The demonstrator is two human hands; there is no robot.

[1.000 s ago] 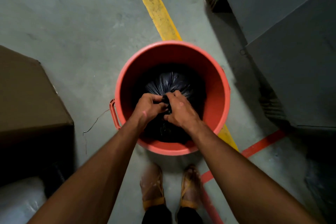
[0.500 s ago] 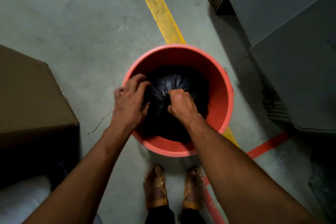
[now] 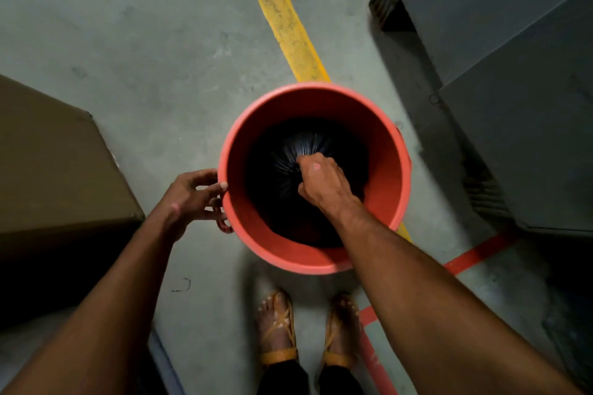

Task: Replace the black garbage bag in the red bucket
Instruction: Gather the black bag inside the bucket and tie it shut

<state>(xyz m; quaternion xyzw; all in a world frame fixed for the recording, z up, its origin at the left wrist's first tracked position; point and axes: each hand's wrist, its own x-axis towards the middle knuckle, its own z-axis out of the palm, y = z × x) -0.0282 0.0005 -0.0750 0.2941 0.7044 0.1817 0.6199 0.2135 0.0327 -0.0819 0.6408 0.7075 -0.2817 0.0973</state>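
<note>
My right hand (image 3: 321,178) clenches the gathered neck of the black garbage bag (image 3: 285,170), which sits deep inside the red bucket (image 3: 388,189) on the concrete floor; my left hand (image 3: 192,199) rests loose-fingered against the bucket's left rim — steadying it. Risk: the thin neck could tear, or the bucket lift with the bag, if suction holds.

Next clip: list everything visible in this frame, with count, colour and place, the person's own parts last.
bucket: 1, red, centre on floor
garbage bag: 1, black, gathered shut, inside bucket
box: 1, brown, left
cabinets: grey, right
floor line: 1, yellow, running under bucket
floor tape: red, lower right
sandals: 2, tan, on feet, bottom
left hand: at bucket's left rim
right hand: grips bag's neck
</note>
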